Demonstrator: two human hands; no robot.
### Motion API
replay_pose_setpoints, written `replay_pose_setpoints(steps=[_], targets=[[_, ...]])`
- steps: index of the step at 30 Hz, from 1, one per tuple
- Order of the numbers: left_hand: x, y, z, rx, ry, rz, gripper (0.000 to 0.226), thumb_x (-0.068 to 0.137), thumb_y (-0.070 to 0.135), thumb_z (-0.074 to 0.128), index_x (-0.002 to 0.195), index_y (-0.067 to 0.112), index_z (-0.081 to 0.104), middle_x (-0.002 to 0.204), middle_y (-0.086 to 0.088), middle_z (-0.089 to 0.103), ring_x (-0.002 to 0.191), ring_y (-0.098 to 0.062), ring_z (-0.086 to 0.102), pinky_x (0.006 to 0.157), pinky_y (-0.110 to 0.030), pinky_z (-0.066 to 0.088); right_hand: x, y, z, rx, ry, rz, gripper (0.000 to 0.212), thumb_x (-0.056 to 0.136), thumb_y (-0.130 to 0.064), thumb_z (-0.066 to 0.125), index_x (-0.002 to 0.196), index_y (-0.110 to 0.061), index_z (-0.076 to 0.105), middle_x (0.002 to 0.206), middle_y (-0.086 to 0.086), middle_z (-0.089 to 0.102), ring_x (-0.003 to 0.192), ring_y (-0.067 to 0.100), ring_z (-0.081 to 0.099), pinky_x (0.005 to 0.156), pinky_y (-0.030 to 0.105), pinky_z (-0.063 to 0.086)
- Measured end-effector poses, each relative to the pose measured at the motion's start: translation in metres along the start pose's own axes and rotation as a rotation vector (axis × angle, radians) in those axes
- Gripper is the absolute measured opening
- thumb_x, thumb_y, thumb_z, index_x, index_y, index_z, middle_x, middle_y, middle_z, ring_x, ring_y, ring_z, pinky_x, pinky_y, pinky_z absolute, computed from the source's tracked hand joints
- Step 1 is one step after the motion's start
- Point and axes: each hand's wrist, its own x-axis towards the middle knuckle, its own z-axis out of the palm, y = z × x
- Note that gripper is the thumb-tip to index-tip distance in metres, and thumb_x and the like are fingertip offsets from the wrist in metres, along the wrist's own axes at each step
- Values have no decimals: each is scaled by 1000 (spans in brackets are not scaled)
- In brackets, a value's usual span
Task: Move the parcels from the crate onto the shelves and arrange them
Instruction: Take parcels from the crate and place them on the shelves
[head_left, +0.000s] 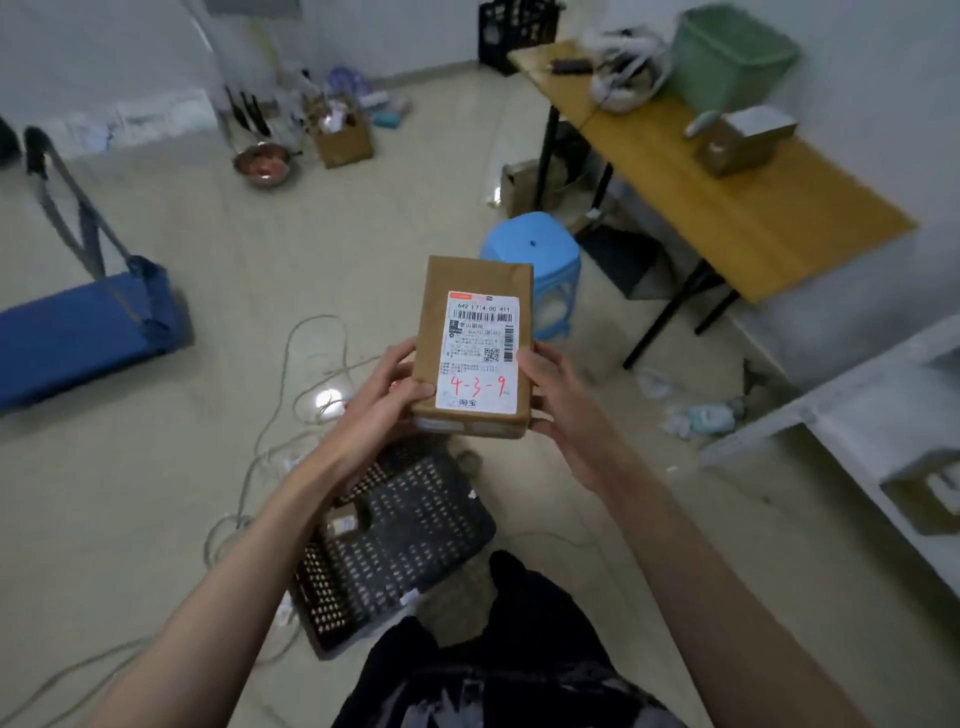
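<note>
Brown parcel (475, 343), 1 only, in both hands' grip: left hand (382, 395), right hand (558, 410); 1 crate (395, 540) below.

Shelves (852, 415): cut off by the right edge. Box on lower shelf (930, 493): partly out of frame, label unreadable. Crate (415, 530): contents largely hidden behind the left forearm. Parcel label (480, 353) fine print: too small to read.

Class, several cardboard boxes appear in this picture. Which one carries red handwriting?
The brown parcel held in both hands, above the black crate; its white label reads 4-3-9 in red. The open floor box shows none.
</note>
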Motion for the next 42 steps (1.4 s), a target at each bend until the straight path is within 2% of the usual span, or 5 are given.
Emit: replay_pose_setpoints(steps=[10, 21, 29, 38, 42], targets=[[-24, 33, 29, 127, -405, 57, 46, 89, 33, 55, 134, 42, 47, 124, 1, 66, 110, -21, 66, 97, -48, 49, -122, 13, 3, 84, 342, -148, 44, 97, -41, 57, 139, -36, 47, 123, -6, 69, 109, 14, 68, 82, 31, 53], [-75, 72, 215, 277, -935, 205, 45, 97, 32, 52, 140, 42, 43, 120, 5, 66, 109, -16, 66, 92, -42, 52, -307, 20, -89, 201, 799, -286, 38, 99, -32, 53, 138, -35, 51, 121, -7, 70, 111, 14, 65, 95, 37, 52], [-130, 75, 342, 354, -1146, 249, 44, 97, 38, 51, 140, 45, 42, 119, 12, 67, 104, -9, 67, 80, -28, 56, -405, 43, -151, 301, 1085, -299, 27, 100, -38, 52, 128, -36, 54, 112, -13, 72, 112, 11, 65, 97, 37, 53], [-186, 120, 493, 413, -1312, 373, 46, 93, 58, 51, 137, 47, 46, 123, 15, 66, 110, -10, 65, 98, -43, 52, -505, 15, -238, 214, 1288, -396, 35, 103, -45, 42, 130, -34, 60, 122, -9, 70, 111, 8, 65, 86, 29, 52], [-218, 148, 557, 403, -1351, 446, 60, 89, 60, 51, 145, 45, 36, 127, 9, 63, 108, -10, 65, 90, -37, 55, -564, 0, -276, 109, 1347, -414, 45, 99, -58, 43, 139, -42, 53, 129, -11, 66, 115, 9, 62, 92, 32, 51]])
